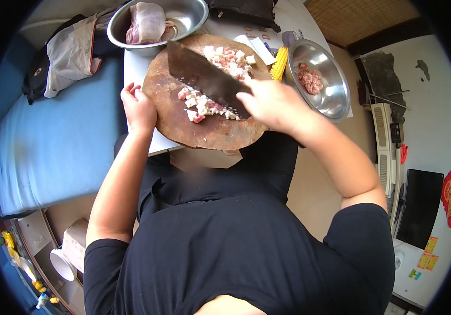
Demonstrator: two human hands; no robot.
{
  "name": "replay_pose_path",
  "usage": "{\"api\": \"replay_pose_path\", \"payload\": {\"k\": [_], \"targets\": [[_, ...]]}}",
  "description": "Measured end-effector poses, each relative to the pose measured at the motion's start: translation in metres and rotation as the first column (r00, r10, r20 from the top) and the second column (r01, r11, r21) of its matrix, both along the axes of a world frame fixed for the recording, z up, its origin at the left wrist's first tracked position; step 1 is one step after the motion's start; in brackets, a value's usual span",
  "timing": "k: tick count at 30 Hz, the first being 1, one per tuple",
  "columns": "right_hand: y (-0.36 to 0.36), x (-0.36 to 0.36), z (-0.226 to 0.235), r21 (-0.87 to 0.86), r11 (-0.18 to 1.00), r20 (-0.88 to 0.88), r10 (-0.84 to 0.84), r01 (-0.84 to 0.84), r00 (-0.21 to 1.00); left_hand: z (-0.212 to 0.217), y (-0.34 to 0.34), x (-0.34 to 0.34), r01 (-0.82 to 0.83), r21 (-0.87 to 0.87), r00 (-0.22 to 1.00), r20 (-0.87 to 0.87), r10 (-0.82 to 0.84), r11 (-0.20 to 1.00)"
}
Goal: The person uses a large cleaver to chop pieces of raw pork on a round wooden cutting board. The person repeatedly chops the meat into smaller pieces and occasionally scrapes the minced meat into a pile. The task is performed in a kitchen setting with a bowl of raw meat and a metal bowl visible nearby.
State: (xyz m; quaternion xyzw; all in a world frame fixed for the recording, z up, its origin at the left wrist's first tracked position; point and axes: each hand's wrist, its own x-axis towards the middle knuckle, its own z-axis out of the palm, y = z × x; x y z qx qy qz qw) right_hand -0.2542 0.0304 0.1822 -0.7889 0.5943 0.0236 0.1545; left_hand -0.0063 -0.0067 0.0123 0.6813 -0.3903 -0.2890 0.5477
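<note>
My right hand (270, 105) grips a broad dark cleaver (204, 76), its blade slanting across the round wooden chopping board (167, 126). Diced pink and white meat (201, 105) lies in a pile along the near side of the blade, and another pile of diced meat (225, 59) sits beyond it. White bits cling to the cleaver's lower edge. At the board's left rim is my left hand (140, 110), its fingers loosely curled with nothing seen in them. How firmly it touches the board I cannot tell.
A metal bowl (191, 18) with a large slab of meat (147, 23) stands behind the board. To the right are corn (279, 63) and another metal bowl (335, 89) holding minced meat (309, 79). A blue sofa (57, 147) is on the left.
</note>
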Motion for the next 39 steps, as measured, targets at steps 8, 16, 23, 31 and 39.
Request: {"api": "replay_pose_path", "payload": {"k": [8, 16, 23, 31, 39], "targets": [[0.009, 0.006, 0.023, -0.03, 0.993, 0.084, -0.109, 0.111, 0.991, -0.01, -0.001, 0.006, -0.007, -0.045, 0.998, 0.056, 0.01, 0.999], [0.0, -0.013, -0.023, -0.01, 0.997, 0.093, -0.07, 0.071, 0.993, 0.049, 0.035, -0.004, 0.563, -0.085, 0.548, 0.782, -0.295, 0.822], [0.023, -0.035, -0.051, -0.112, 0.95, 0.406, -0.223, 0.29, 0.886, 0.079, 0.044, -0.042, 0.689, 0.283, 0.242, 0.778, -0.58, 0.667], [0.043, -0.052, -0.078, 0.397, 0.812, 0.81, -0.529, 0.428, 0.252, 0.102, -0.003, -0.06, 0.639, 0.152, 0.573, 0.559, -0.599, 0.754], [0.037, -0.04, 0.008, -0.085, 0.934, 0.834, -0.124, 0.347, 0.537, 0.019, -0.004, 0.018, 0.184, -0.08, 0.702, 0.708, -0.074, 0.98]]}}
